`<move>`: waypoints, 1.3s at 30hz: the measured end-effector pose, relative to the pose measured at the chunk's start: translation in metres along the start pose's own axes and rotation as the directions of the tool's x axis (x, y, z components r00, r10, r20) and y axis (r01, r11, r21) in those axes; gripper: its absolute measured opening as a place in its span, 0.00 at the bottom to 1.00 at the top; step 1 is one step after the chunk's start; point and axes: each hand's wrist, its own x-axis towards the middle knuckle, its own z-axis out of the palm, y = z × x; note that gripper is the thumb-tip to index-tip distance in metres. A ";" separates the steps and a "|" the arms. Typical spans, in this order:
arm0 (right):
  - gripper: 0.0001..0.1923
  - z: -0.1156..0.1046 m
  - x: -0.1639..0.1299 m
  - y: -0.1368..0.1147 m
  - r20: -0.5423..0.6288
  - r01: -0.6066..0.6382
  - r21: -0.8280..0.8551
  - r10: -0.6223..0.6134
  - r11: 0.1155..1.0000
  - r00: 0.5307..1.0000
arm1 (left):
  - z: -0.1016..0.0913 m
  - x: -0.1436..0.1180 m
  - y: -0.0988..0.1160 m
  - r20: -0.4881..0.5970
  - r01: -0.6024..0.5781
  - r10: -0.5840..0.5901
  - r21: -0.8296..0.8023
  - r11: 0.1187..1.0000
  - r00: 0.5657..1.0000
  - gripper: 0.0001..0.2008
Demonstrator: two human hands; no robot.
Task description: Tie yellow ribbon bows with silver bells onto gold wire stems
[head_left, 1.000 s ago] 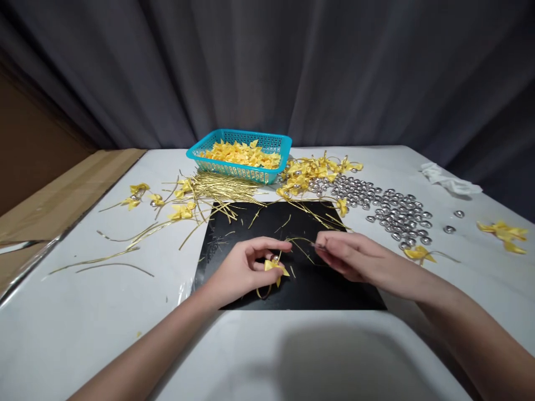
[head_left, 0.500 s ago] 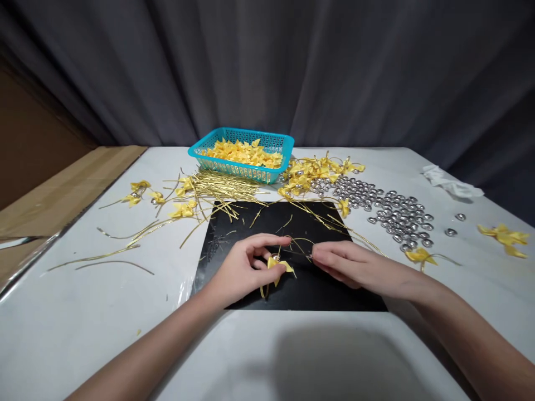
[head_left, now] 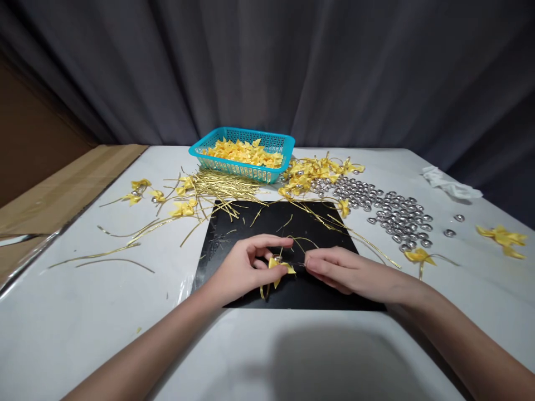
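The left hand pinches a small yellow satin ribbon bow; the right hand, at its 3 o'clock, grips the thin gold wire tie running sideways between them.

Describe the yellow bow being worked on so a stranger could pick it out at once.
Start at the black mat in the table's middle. Near its front edge, the left hand pinches a yellow bow. Other bows lie loose or in the basket; only this one sits between two hands, on the mat.

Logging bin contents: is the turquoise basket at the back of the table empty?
No, the turquoise basket is filled with a heap of yellow bows.
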 end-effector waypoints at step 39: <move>0.25 0.003 0.005 0.004 -0.002 -0.036 0.087 0.037 0.996 0.999 | -0.003 0.002 -0.001 0.063 0.026 -0.026 -0.009 1.000 0.998 0.24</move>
